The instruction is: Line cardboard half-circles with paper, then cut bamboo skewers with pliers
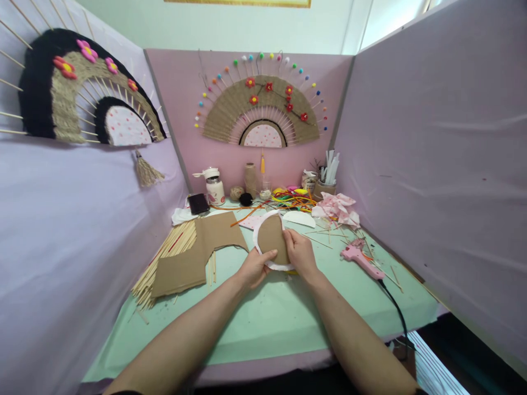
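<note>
A half-round cardboard piece (272,238) with a white edging along its curve is held up over the green tabletop. My left hand (256,267) grips its lower left edge, thumb lying on the brown face. At its right side, my right hand (300,251) pinches the straight edge. Just behind it lie a pink dotted piece (250,222) and a white half-round piece (300,219).
Cut cardboard (181,272) rests on wooden sticks (142,285) at the left. A pink glue gun (362,261) with a black cord lies right, near loose sticks. Behind stand a white bottle (214,189), a twine spool (250,176), coloured cords (294,200) and crumpled pink paper (336,208).
</note>
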`<state>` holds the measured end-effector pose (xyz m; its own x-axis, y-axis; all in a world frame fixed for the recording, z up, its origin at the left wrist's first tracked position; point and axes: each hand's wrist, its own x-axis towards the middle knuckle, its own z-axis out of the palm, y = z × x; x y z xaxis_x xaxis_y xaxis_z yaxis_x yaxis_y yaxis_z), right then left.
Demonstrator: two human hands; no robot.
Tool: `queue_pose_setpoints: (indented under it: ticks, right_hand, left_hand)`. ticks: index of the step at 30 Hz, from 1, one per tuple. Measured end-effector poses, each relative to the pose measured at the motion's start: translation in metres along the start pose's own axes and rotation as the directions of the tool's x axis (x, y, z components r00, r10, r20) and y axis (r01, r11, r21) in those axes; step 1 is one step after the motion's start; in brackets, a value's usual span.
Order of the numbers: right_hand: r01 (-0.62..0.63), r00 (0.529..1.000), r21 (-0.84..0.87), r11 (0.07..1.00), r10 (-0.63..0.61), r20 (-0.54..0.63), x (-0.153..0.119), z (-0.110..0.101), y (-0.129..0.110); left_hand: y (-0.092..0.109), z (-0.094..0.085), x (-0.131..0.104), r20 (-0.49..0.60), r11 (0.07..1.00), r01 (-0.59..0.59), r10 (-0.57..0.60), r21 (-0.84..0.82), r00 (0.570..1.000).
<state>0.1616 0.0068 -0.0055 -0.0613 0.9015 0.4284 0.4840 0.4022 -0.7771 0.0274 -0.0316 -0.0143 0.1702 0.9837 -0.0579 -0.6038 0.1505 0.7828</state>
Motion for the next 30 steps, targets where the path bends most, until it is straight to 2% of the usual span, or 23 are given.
queue_pose_setpoints:
  ticks: [5, 10, 15, 20, 24, 30]
  right_hand:
    - [-0.005, 1.000, -0.012, 1.000, 0.005, 0.023, 0.000, 0.001, 0.000]
    - [-0.060, 0.997, 0.174, 0.983, 0.052, 0.050, 0.002, -0.001, -0.001]
    - [-0.139, 0.990, 0.291, 0.946, 0.131, 0.047, 0.005, -0.002, 0.000]
    - [-0.113, 0.984, 0.198, 0.974, 0.082, 0.155, 0.005, 0.005, 0.010]
    - [-0.098, 0.980, 0.189, 0.977, 0.062, 0.189, 0.004, 0.008, 0.015]
    - [-0.088, 0.979, 0.149, 0.985, 0.058, 0.194, 0.004, 0.006, 0.009]
  left_hand:
    - [0.002, 0.004, -0.002, -0.069, 1.000, 0.026, -0.025, 0.014, 0.997]
    - [0.009, 0.005, 0.001, -0.175, 0.999, 0.033, -0.030, 0.015, 0.984]
    - [0.031, -0.010, 0.012, -0.243, 0.999, -0.050, 0.051, 0.012, 0.969]
    - [0.055, -0.025, 0.018, -0.312, 0.993, -0.121, 0.120, 0.017, 0.942]
    - [0.062, -0.033, 0.019, -0.271, 0.994, -0.104, 0.092, -0.028, 0.958]
    - [0.060, -0.033, 0.016, -0.164, 0.998, -0.044, 0.035, -0.048, 0.986]
